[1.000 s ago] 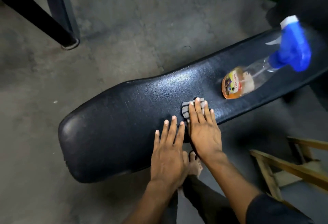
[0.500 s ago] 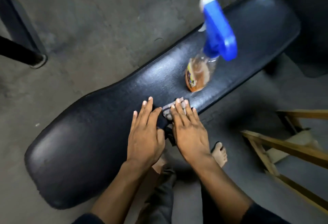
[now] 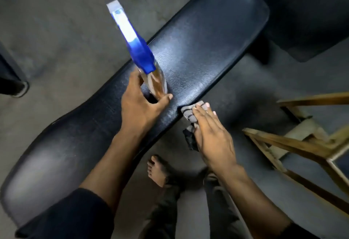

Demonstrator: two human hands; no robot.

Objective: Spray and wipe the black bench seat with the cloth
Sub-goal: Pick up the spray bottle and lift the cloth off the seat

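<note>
The left hand (image 3: pixel 140 104) is curling around the lower body of the spray bottle (image 3: pixel 143 62), thumb on the near side and fingers going round the far side; the grasp looks partly formed, not yet firmly closed. The right hand (image 3: pixel 211 134) is lying flat, fingers together, pressing the striped grey cloth (image 3: pixel 188 115) against the near edge of the black bench seat (image 3: pixel 207 45), part of the cloth hanging down below that edge.

The bottle is standing on the middle of the seat, its amber body touching the vinyl and its blue trigger head leaning toward the far side. The seat is running diagonally from the lower left to the upper right, its surface showing a dull sheen.

By my reading, the spraying step is beginning: the bottle is being taken up while the cloth is waiting at the edge. The next move probably calls for a firmer grip, a lift, and turning the nozzle toward the seat before squeezing the trigger.

The left forearm is reaching across the seat, wrist bent slightly; the right arm is coming in from the lower right, wrist nearly straight. A bare foot (image 3: pixel 158 170) is planted on the concrete floor (image 3: pixel 56 30) beneath, and a wooden frame (image 3: pixel 302 144) is sitting at the right.
</note>
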